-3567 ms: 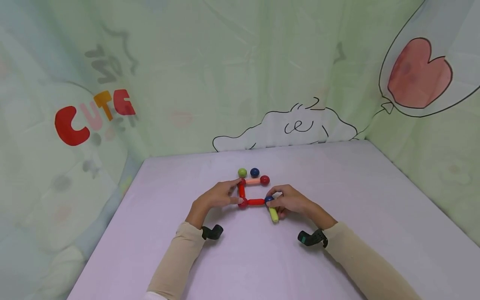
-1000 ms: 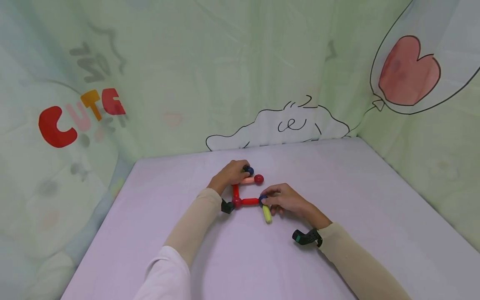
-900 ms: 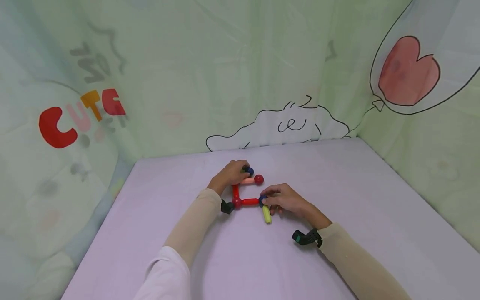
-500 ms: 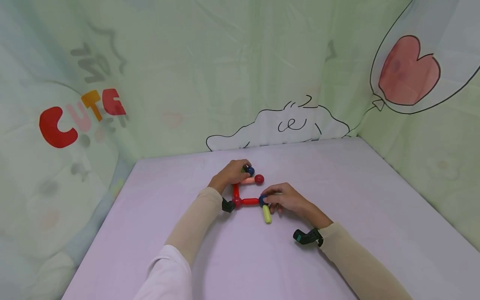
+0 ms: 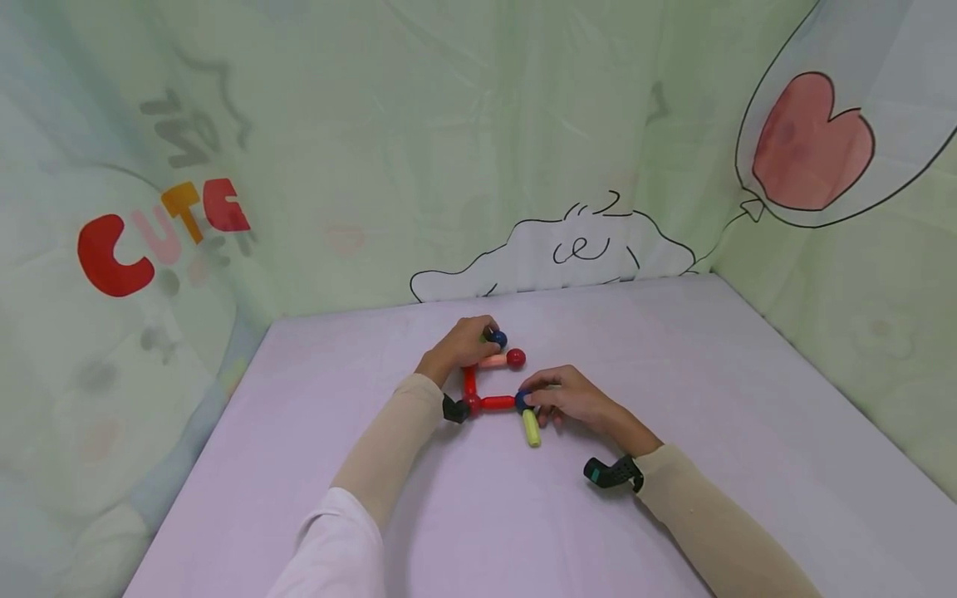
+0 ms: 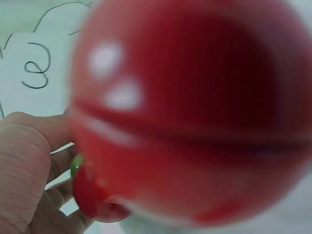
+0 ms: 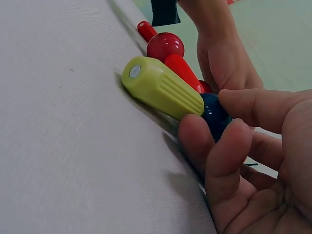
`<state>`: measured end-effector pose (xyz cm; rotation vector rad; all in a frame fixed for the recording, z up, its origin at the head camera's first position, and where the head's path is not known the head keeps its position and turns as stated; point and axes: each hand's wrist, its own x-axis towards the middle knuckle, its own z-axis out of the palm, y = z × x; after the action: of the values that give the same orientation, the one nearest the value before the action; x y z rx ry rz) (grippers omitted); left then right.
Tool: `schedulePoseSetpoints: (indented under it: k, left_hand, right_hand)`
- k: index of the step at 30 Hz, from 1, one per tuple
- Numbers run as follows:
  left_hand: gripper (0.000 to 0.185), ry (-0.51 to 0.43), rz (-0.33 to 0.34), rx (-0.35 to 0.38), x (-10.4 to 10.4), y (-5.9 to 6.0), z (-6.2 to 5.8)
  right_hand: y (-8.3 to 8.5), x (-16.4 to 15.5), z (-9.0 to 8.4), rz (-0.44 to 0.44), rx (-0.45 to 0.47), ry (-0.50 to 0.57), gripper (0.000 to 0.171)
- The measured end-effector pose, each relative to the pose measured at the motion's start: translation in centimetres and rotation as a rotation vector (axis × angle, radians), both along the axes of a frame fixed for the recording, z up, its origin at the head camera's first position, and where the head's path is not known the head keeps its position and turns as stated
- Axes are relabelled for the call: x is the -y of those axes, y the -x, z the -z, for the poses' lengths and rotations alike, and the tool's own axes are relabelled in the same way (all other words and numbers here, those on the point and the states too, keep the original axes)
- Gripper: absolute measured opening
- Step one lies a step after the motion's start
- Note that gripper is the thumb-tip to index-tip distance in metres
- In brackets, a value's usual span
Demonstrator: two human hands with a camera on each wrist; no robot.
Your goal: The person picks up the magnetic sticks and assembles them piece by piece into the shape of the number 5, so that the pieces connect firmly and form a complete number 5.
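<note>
In the head view a person's left hand [image 5: 465,343] rests at the far corner of a small frame of magnetic rods and balls on the lilac worktop [image 5: 673,432], its fingers curled over a green ball, only a sliver of which shows, and against a dark blue ball [image 5: 498,339] at their tips. Just on the near side of those fingers a pink rod [image 5: 493,360] runs out to the right, long axis across the view, ending in a red ball [image 5: 515,358]. A red rod [image 5: 469,382] runs from under the hand toward the person to a corner red ball [image 5: 473,404], and a second red rod [image 5: 498,403] leads right from there to a blue ball [image 5: 523,399]. The right hand [image 5: 571,399] pinches that blue ball with bent fingers; a yellow-green rod [image 5: 531,427] points from the ball toward the person, just left of the knuckles. In the left wrist view a blurred red ball [image 6: 190,112] fills the frame, with the left hand [image 6: 29,170] curled behind it and a sliver of green at the fingers. In the right wrist view thumb and fingers [image 7: 229,161] clamp the blue ball [image 7: 214,114], the yellow-green rod [image 7: 161,87] lies flat, pointing away from them, and the red rod [image 7: 183,70] runs on to the red ball [image 7: 165,46].
</note>
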<state>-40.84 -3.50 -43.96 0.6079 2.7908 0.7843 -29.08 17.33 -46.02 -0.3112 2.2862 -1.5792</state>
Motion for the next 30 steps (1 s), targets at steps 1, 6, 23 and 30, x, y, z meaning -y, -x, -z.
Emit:
schedulePoseSetpoints:
  k: [1, 6, 23, 30]
  left_hand:
    - [0.035, -0.012, -0.002, -0.005, 0.0, 0.0, -0.2]
    - [0.034, -0.047, 0.021, -0.064, 0.2, -0.4, -1.5]
    - [0.033, -0.139, 0.042, -0.123, 1.7, -4.1, -4.1]
    - [0.034, -0.187, 0.073, -0.12, 2.0, -6.7, -4.6]
  right_hand:
    - [0.0, 0.0, 0.0, -0.004, -0.001, 0.003, 0.029]
    - [0.0, 0.1, -0.2, -0.007, 0.0, 0.001, 0.029]
    - [0.0, 0.0, 0.0, -0.015, -0.022, -0.037, 0.03]
    - [0.2, -0.1, 0.3, -0.001, -0.016, -0.033, 0.031]
